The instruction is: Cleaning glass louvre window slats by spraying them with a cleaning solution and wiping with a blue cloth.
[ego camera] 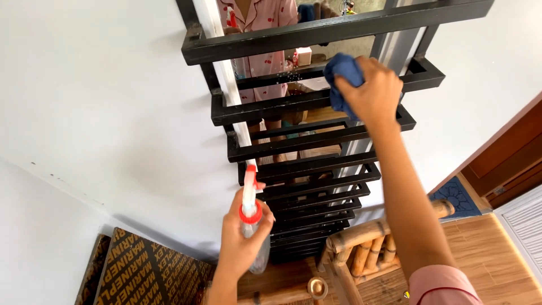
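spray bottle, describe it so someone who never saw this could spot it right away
Start at the tall window with black horizontal bars in the white wall. Near its lower left, the left hand holds up the spray bottle: clear body, red collar, white and red nozzle. It is the only see-through, red-trimmed thing; the right hand holds a blue cloth.

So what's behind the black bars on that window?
Behind the black bars is window glass reflecting a person in pink pyjamas. The right hand and blue cloth cover part of it.
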